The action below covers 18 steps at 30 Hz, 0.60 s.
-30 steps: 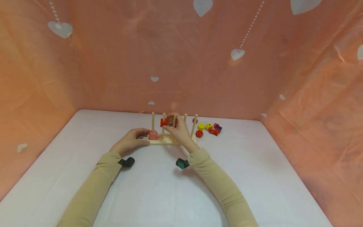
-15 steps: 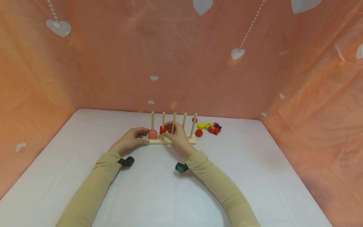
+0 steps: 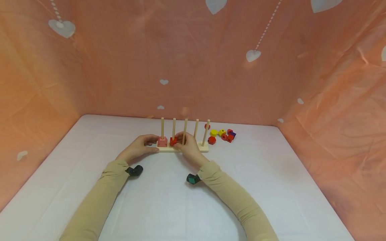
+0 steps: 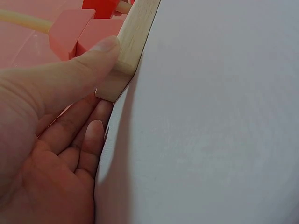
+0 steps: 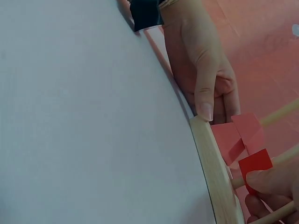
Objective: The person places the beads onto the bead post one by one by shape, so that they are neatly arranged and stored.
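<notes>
A wooden peg board (image 3: 169, 150) with several upright pegs stands in the middle of the table. Its left end is gripped by my left hand (image 3: 137, 147), with the thumb (image 4: 100, 51) on the front edge and the fingers behind. Two stacked pink blocks (image 3: 162, 142) sit on the leftmost peg. A red block (image 3: 173, 141) is threaded low on the second peg, and my right hand (image 3: 191, 150) pinches it. In the right wrist view a bit of peg shows between the red block (image 5: 254, 164) and the base. The right hand's other fingers are partly hidden behind pegs.
To the right of the board lie loose pieces: a red faceted block (image 3: 212, 140), a yellow one (image 3: 213, 133), another yellow one (image 3: 222, 133), and several red and dark blue pieces (image 3: 230, 138). An orange heart-patterned curtain (image 3: 193, 67) surrounds the white table (image 3: 156, 201).
My right hand has brought the red block down the second peg, from near its top to close above the base. The left hand keeps its grip on the board's end.
</notes>
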### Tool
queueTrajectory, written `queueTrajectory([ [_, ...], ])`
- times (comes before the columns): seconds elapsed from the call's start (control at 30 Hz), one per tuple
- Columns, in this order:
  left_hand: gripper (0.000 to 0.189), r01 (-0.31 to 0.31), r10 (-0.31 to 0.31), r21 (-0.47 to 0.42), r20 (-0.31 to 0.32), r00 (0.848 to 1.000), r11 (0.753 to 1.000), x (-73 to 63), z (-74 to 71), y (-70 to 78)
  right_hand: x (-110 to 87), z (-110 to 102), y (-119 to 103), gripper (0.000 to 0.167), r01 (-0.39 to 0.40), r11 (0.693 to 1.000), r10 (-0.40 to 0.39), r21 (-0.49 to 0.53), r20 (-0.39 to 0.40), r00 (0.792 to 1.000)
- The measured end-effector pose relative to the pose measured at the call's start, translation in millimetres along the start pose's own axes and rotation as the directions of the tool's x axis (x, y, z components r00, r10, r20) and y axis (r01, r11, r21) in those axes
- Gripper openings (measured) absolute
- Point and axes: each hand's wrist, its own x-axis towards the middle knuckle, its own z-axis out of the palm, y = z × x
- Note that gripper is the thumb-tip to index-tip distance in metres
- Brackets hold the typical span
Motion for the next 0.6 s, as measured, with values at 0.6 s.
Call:
queueTrajectory([
  [0.6,0.058,0.004,-0.004,0.008,-0.007,1.0,1.0,0.5,1.3,-0.3,1.2,-4.5,12.0,0.03,0.039,0.999,-0.038,-0.02,0.038,0.999],
])
